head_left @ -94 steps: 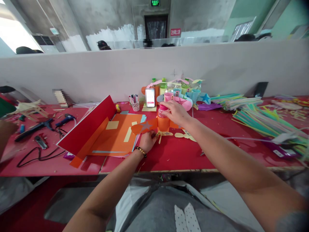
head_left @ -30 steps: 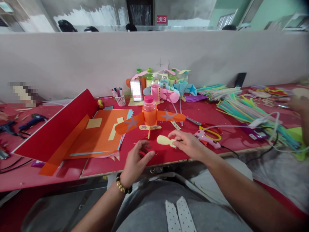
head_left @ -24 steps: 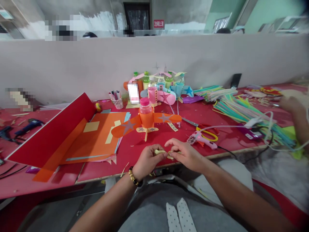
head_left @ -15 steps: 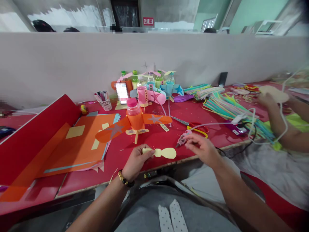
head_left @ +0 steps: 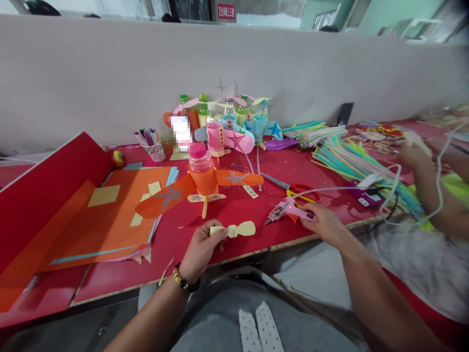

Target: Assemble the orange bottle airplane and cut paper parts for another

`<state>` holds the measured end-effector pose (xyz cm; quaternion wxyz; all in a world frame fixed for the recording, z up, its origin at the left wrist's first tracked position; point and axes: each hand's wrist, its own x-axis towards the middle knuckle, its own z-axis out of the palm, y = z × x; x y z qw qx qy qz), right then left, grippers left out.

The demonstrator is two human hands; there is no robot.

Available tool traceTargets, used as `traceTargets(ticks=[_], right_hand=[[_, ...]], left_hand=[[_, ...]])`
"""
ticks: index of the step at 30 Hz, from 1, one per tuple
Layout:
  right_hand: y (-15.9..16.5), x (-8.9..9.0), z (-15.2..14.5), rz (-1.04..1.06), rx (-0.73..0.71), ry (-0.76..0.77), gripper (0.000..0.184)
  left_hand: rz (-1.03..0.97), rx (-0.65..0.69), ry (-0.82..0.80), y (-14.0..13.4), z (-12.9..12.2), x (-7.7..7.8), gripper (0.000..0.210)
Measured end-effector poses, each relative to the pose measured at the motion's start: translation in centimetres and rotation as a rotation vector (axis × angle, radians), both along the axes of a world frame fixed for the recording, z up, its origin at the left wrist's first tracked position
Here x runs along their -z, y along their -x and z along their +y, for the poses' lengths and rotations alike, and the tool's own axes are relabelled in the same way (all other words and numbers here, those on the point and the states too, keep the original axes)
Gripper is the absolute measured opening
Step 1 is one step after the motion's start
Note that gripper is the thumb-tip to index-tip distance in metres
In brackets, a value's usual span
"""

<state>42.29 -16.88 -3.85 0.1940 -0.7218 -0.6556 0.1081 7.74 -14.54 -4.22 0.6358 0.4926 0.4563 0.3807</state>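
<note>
My left hand (head_left: 205, 242) pinches one end of a pale yellow paper propeller shape (head_left: 245, 228), held low over the table's front edge. My right hand (head_left: 324, 222) has its fingers on the handle end of a pink hot glue gun (head_left: 287, 209), which lies on the table with its nozzle pointing left. Behind the left hand stands a plastic bottle with a pink cap (head_left: 200, 156), wrapped in orange paper. Two orange paper wings (head_left: 166, 196) with grey stars spread from its sides, and a small star-marked tail piece (head_left: 206, 198) sits at its front.
Scissors (head_left: 278, 182) with red and yellow handles lie behind the glue gun. Left are orange sheets (head_left: 110, 210) and a red board (head_left: 47, 190). Decorated bottles (head_left: 215, 134) and a pen cup (head_left: 156, 150) stand behind. Colourful pipe cleaners (head_left: 348, 161) and another person's arm (head_left: 436, 188) are right.
My right hand has moved right and down from beside the glue gun's front to its handle end. My left hand still holds the paper propeller. The camera view has tilted slightly down.
</note>
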Motion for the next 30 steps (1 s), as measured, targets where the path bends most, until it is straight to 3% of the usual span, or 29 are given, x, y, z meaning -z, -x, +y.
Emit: traceTargets(ticks=[7, 12, 14, 21, 26, 30], right_hand=[[1.7, -1.2, -1.1, 0.172, 0.002, -0.037, 0.026], [2.7, -1.2, -1.0, 0.339, 0.025, -0.110, 0.049], [3.4, -1.2, -0.8, 0.413, 0.009, -0.085, 0.050], [6.7, -1.9, 0.0, 0.759, -0.089, 0.045, 0.019], [8.6, -1.9, 0.7, 1.034, -0.178, 0.234, 0.031], [9.2, -1.4, 1.3, 1.017, -0.179, 0.256, 0.039]], left_hand=[[-0.106, -0.077, 0.000, -0.1, -0.2, 0.6, 0.027], [-0.207, -0.178, 0.028, -0.3, -0.3, 0.7, 0.028], [-0.244, -0.213, 0.050, -0.3, -0.3, 0.7, 0.029], [-0.341, -0.238, 0.072, -0.2, -0.4, 0.8, 0.032], [-0.345, -0.235, 0.090, -0.1, -0.4, 0.6, 0.032], [-0.368, -0.240, 0.104, 0.0, -0.4, 0.4, 0.032]])
